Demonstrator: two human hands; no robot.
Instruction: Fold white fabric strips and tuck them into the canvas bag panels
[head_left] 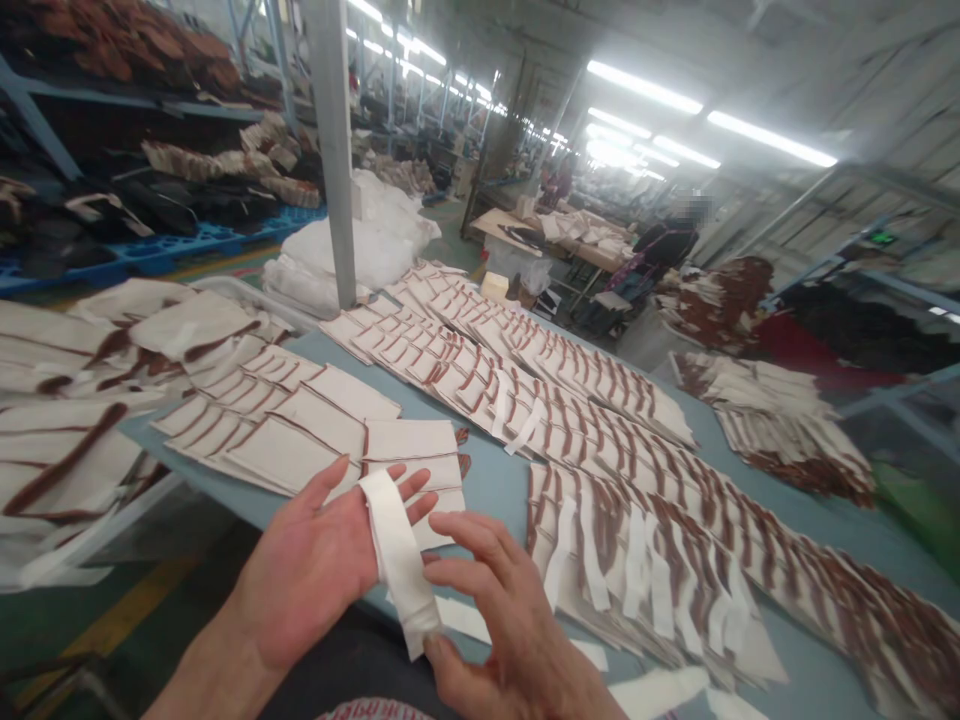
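Your wide-spread left grip [322, 572] supports a long, white, flexible strip [403, 560], not yet laid down, beside your right grip [501, 605] (pinching its end, I cannot tell), while similar strips [661, 590] already lie on cream, brown-edged panels [616, 585].

You can't read any words or numbers here. Between 2 and 3 o'clock, far back on the right, a small green sign [883, 237] glows, but it is too blurry to read. Between 6 and 7 o'clock, right at the bottom edge, the cloth [375, 709] near your lap has reddish marks that might be letters or just a pattern; you can't tell which.
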